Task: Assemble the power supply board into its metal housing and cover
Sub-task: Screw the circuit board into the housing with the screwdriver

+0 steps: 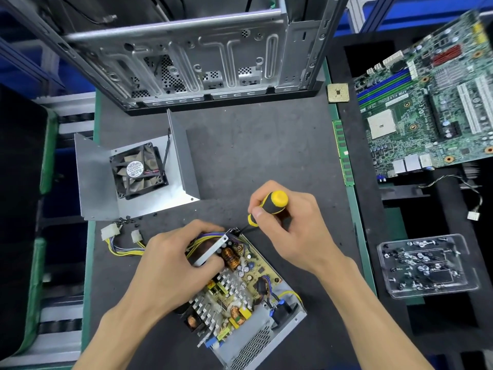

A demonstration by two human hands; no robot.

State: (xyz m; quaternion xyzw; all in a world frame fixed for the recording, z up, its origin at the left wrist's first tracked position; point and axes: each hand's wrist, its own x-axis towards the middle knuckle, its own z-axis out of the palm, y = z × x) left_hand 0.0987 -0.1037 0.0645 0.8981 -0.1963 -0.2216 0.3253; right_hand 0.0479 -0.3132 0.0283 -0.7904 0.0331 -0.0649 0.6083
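An open computer case [186,57] is standing at the far edge of the dark mat [266,145]; a motherboard [426,102] is lying off to the right on black foam; the metal cover [138,172], with its fan [138,170] facing up, is sitting well to the left of the hands. Nearest the person, the metal housing [266,340] is lying tilted on the mat with the power supply board [240,284] sitting inside it; the left hand [170,265] is pressing down over the board's far left part, fingers curling round a bright metal bracket [212,249] beside the wire bundle [125,249]; the right hand [290,228] is gripping the yellow-and-black screwdriver [269,205], fingers wrapping the handle, its tip reaching the housing's far corner; loose screws [128,220] are lying scattered by the cover.
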